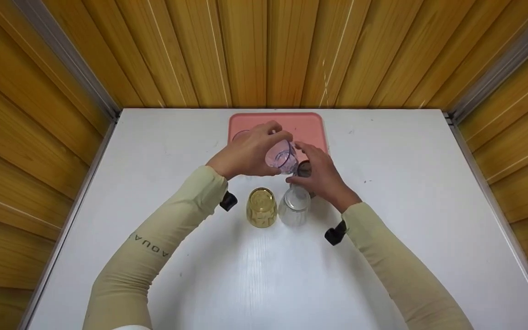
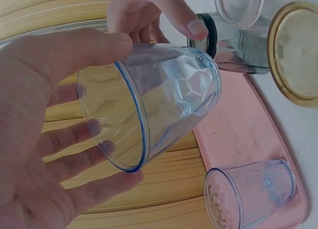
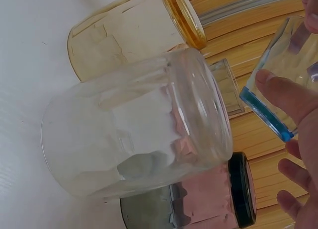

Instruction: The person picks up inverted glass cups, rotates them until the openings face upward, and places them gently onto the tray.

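Observation:
My left hand (image 1: 252, 149) holds a clear blue-rimmed cup (image 2: 169, 97) near its mouth; the cup is tilted, its base toward the right hand. Beside that base is my right hand (image 1: 321, 174), thumb and fingers apart; whether it touches the cup is unclear. A dark grey cup (image 1: 304, 169) stands close to the right palm, partly hidden by it. Nearer the body are an upside-down amber cup (image 1: 261, 208) and an upside-down clear cup (image 1: 294, 208), side by side. A second blue-rimmed cup (image 2: 253, 191) stands mouth up on the pink tray (image 1: 291, 121), mostly covered by the left hand in the head view.
The white table (image 1: 177, 137) runs back to a wood-patterned wall (image 1: 287, 55), with similar walls at both sides. The tray lies near the table's back edge. Black wrist cameras (image 1: 336, 233) hang under both sleeves.

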{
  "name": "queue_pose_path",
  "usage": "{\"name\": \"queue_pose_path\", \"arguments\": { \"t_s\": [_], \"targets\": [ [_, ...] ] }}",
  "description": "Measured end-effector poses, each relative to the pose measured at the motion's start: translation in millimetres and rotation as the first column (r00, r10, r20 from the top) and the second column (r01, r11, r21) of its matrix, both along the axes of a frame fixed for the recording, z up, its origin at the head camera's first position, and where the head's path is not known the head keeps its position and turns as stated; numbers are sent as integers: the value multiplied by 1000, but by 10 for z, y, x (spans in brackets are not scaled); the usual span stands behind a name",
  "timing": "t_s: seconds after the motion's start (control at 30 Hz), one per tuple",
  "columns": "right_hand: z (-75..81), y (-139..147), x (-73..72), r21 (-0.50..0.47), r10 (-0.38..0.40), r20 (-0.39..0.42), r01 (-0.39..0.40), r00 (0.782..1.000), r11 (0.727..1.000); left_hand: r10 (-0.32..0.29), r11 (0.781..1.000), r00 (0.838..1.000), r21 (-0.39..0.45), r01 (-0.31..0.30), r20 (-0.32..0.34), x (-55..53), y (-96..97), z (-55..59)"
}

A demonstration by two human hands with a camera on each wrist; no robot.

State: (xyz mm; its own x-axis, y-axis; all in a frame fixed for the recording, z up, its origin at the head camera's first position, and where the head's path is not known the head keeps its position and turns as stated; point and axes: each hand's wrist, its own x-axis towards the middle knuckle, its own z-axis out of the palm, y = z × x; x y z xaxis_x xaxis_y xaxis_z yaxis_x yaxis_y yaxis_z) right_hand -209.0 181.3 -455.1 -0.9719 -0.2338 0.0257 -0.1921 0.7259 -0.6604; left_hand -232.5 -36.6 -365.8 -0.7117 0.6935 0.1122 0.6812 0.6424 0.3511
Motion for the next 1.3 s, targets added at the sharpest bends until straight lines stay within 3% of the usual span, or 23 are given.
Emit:
{"name": "queue_pose_path", "arguments": {
  "t_s": [0.23, 0.47, 0.87, 1.3],
  "targets": [
    [9, 76, -18, 95, -33, 108, 23, 994, 995, 34, 999, 999, -37, -34, 10, -7, -35, -1],
    [1, 126, -37, 198, -15, 143, -14, 990, 980, 56, 997, 998, -63, -55, 13, -10, -48, 41],
    [-44, 146, -49, 233, 28, 165, -66, 986, 970, 31, 997, 998, -63, -34, -49, -69, -64, 103],
    [-1, 84, -82, 271, 13, 179, -62, 984, 961, 57, 993, 997, -96, -62, -54, -145, -44, 160]
  ]
}}
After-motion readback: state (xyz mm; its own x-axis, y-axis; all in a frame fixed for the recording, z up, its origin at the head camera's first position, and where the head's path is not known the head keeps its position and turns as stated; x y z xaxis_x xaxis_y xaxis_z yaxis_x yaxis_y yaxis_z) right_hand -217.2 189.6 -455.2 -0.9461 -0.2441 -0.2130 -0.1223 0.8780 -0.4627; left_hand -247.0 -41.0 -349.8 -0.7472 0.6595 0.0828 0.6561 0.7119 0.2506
